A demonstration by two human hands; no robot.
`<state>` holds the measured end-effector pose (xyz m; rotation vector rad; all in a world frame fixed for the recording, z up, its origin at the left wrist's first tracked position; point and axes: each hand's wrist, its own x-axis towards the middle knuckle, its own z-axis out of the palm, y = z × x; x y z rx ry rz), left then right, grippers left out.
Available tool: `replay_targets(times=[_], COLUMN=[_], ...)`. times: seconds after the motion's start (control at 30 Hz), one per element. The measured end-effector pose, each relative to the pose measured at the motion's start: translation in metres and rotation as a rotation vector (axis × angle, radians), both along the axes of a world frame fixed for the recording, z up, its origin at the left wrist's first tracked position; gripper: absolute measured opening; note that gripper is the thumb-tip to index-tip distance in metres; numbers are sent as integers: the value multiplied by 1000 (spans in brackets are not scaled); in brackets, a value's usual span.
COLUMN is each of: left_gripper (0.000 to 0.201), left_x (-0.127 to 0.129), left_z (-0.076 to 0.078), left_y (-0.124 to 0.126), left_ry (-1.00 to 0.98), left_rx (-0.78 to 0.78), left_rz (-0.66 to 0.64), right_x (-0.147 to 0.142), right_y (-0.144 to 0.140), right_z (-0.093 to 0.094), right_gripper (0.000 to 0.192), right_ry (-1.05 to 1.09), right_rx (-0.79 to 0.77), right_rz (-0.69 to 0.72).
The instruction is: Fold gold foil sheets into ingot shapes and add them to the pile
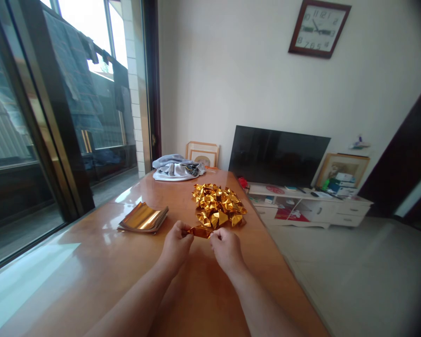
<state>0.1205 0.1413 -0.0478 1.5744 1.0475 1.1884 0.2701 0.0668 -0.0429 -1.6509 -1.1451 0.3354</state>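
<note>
Gold foil [200, 232] spans crosswise between left hand [177, 244] and right hand [228, 247], each pinching one end (so neither is nearer), its long axis left-to-right, just this side of the folded gold pieces [219, 218]

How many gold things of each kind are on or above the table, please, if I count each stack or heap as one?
Stack of gold sheets: 1
Heap of folded gold pieces: 1
Gold piece held by left hand and right hand: 1
Total: 3

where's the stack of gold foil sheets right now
In the head view, the gold foil stack lies on the glossy table, left of the left hand.
</note>
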Motion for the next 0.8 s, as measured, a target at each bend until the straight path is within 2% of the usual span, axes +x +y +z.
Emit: replay_targets(times=[0.4, 0.6, 0.8], left_gripper=[11, 9, 11], left_x=[0, 0, 1], left_z=[-1, 3, -2], left_y=[1, -1, 2], left_ry=[-27, -4, -1], left_rx=[-15, -5, -22], left_rz=[-4, 18, 23], right_x=[0, -2, -1], right_y=[0, 1, 4], right_z=[-1, -1, -4], right_gripper=[25, 25, 24], right_ry=[11, 67, 155], right_rx=[0, -1, -20], right_rz=[-8, 0, 43])
